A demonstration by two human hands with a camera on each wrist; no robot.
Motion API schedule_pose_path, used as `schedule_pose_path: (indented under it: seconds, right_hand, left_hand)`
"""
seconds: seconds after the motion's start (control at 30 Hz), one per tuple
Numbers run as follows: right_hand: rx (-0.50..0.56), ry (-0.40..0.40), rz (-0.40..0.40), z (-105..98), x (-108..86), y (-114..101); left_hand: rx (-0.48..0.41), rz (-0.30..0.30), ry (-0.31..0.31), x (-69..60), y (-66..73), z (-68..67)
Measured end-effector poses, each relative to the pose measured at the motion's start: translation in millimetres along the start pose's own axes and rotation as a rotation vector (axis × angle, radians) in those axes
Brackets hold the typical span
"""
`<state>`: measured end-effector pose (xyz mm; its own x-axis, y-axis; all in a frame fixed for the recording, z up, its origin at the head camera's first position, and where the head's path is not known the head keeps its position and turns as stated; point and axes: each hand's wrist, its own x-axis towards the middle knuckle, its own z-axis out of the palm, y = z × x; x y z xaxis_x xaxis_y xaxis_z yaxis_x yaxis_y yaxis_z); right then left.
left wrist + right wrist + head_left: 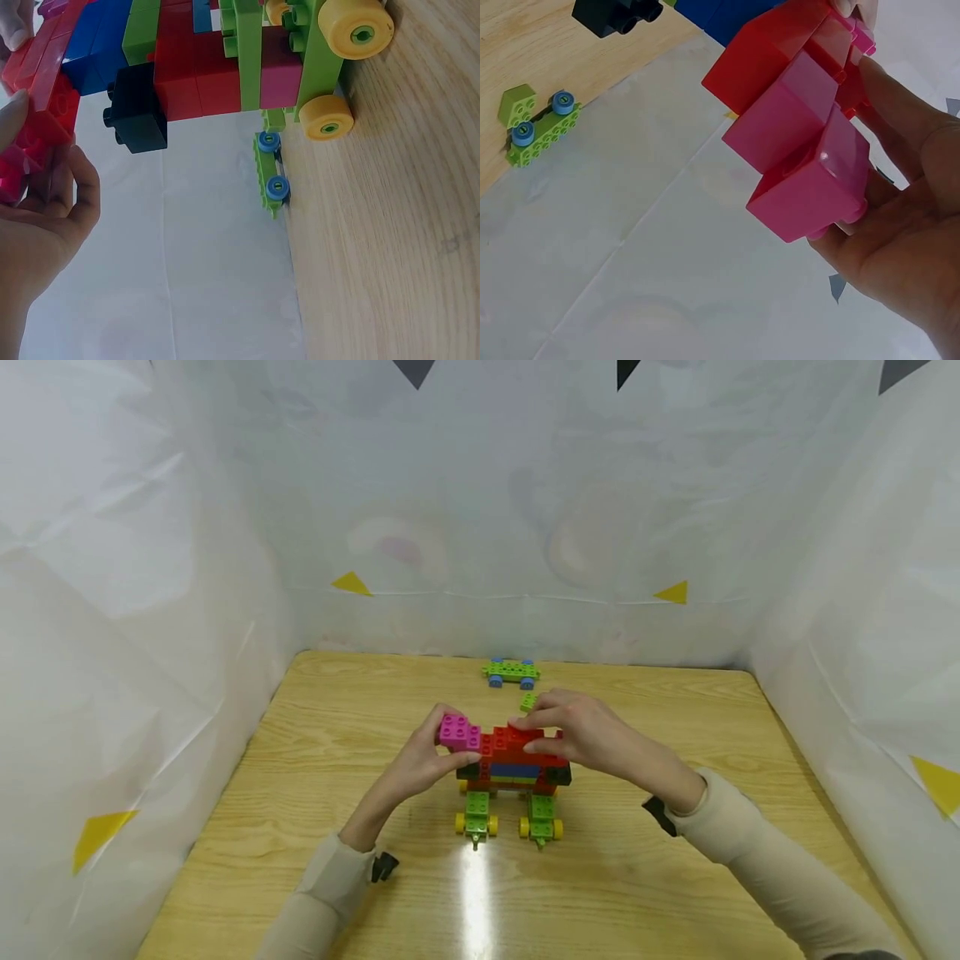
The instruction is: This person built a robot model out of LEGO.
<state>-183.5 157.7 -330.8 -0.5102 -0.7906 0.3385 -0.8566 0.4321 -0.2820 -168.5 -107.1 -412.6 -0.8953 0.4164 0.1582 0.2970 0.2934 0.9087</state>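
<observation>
A model of toy building bricks (517,770) stands upright on the table, with red, blue and black bricks above green wheeled bases (477,810) with yellow wheels. My left hand (416,764) grips the stepped pink bricks (455,732) at the model's left end, thumb in front and fingers behind. On top, my right hand (581,727) holds the red bricks (517,739) near their right end. In the right wrist view, more pink bricks (810,180) lie at that end, against the right hand (915,232). The left wrist view shows a black brick (139,109) jutting from the model's side.
Behind the model, a green wheeled base (512,672) with blue wheels stands near the table's back edge. A small green brick (528,702) sits between them, partly hidden by the right hand. White sheeting (480,527) encloses the wooden table (360,693) at the back and sides.
</observation>
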Motion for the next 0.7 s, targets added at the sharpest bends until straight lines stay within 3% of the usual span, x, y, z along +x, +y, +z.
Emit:
schedule_pose_path:
  seconds: [0.17,0.4,0.7]
  right_hand:
    - [-0.026,0.011,0.003,2.3,0.3,-0.9]
    - [-0.074,0.066,-0.037,4.9,-0.7,-1.3]
    - [-0.025,0.067,-0.058,7.5,-2.8,3.0]
  left_hand:
    - [-0.004,-0.007,0.003,-0.2,-0.3,0.0]
    - [-0.034,0.036,0.005,-1.5,-1.4,-0.7]
    - [-0.016,0.014,0.013,-2.9,1.2,0.8]
